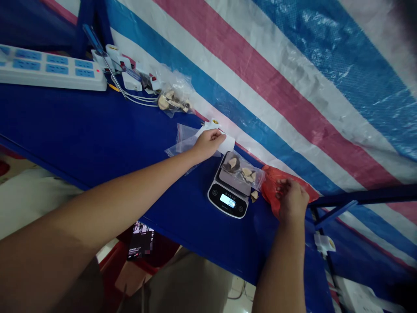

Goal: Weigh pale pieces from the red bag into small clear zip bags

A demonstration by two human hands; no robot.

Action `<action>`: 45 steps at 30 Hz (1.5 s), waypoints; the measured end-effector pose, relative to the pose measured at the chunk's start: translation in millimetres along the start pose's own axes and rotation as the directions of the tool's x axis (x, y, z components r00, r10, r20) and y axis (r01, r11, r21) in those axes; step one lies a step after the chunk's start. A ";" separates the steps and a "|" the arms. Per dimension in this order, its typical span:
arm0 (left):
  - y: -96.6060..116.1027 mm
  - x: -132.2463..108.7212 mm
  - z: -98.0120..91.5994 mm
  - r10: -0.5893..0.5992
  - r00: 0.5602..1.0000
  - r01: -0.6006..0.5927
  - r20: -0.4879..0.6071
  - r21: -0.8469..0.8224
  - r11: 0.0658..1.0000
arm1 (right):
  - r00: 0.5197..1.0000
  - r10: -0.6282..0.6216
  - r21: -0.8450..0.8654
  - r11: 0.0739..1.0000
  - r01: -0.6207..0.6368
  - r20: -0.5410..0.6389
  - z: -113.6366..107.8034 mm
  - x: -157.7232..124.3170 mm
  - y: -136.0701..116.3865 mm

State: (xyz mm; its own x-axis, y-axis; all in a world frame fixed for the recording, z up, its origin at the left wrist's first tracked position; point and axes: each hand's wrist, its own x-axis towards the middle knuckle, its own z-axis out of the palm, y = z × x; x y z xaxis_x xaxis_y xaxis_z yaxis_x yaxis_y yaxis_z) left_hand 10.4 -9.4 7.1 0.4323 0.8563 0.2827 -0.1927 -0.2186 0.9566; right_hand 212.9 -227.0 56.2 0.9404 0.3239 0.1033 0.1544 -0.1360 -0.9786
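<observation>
On the blue table, a digital kitchen scale (pixel 227 204) shows a lit display whose digits are hard to read. Across its plate lies a clear plastic bag (pixel 239 168) holding dried, pale-and-brown slices. My left hand (pixel 210 142) is closed, thumb against curled fingers, over white paper (pixel 227 141) and empty clear zip bags (pixel 187 138) behind the scale. Anything in that grip is hidden. At the right, my right hand (pixel 291 201) has its fingers bent into a red plastic bag (pixel 273 187), gripping it. A loose dried slice (pixel 254 196) sits between the scale and the red bag.
A white power strip (pixel 54 69) lies at the far left, with a screwdriver (pixel 104 58), plugs and cables beside it. Another clear bag of dried slices (pixel 174 100) rests against the striped tarp (pixel 260 74). A lit phone (pixel 141 241) is below the table's front edge.
</observation>
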 end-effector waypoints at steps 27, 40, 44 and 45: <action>-6.8 4.5 -2.2 -0.051 0.998 0.051 -0.029 0.006 0.999 | 0.979 0.016 -0.202 0.979 0.026 0.205 7.0 -10.4 0.9; -11.6 3.7 -2.0 -0.038 0.999 0.038 -0.001 -0.015 0.999 | 0.630 -0.484 -0.305 0.590 0.747 0.607 14.6 -59.8 -107.0; -8.6 2.7 -1.7 -0.027 1.000 0.028 0.008 -0.034 0.999 | 0.527 -0.308 -0.317 0.530 0.787 0.793 14.9 -65.2 -147.9; -7.3 2.3 -1.6 -0.024 1.000 0.024 0.009 -0.036 0.999 | 0.514 -0.282 -0.316 0.528 0.788 0.810 16.5 -66.2 -153.5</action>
State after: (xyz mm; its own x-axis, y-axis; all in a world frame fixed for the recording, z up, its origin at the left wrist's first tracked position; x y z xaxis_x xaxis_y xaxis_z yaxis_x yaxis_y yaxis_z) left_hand 11.3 -5.1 0.6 0.4445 0.8571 0.2604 -0.2142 -0.1806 0.9599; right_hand 122.0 -212.1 196.6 0.1948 0.9632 0.1854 0.9184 -0.1127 -0.3793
